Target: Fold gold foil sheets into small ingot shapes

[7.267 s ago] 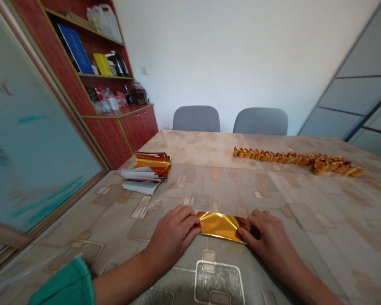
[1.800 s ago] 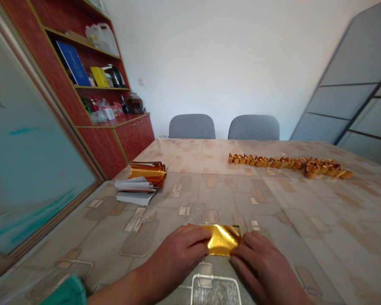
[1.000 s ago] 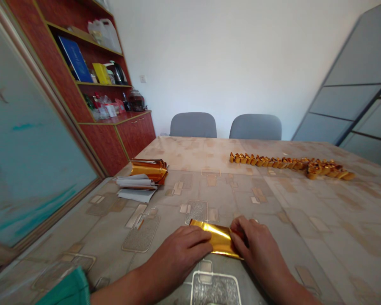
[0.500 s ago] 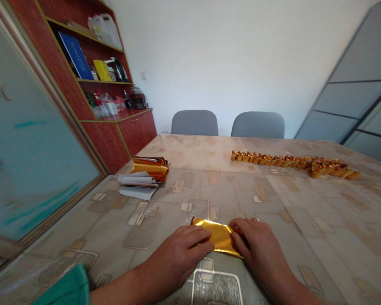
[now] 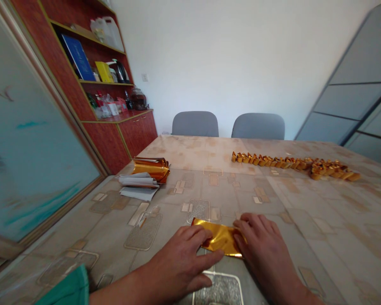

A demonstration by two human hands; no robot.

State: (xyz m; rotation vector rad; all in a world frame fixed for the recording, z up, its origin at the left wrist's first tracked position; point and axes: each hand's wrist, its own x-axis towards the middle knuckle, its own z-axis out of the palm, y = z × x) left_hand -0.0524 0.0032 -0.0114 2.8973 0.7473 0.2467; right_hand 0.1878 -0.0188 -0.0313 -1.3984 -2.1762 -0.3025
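Note:
A piece of shiny gold foil paper (image 5: 224, 240) lies flat on the patterned tablecloth (image 5: 165, 262), low in the middle of the head view. My left hand (image 5: 189, 254) rests at its left end with the fingers apart, fingertips on the foil. At the right end my right hand (image 5: 260, 243) has its fingers bent and pressed together on the foil, its fingertips covering that edge. Part of the foil is hidden under both hands.
Stacked gold and white sheets (image 5: 149, 169) lie at the left. A row of folded gold pieces (image 5: 282, 162) runs along the back right. Two grey chairs (image 5: 195, 123) stand behind the table; a red cabinet (image 5: 139, 131) is at the back left.
The fingers of my left hand have spread apart and reach further over the foil. My right hand has moved slightly. The foil looks narrower and more creased.

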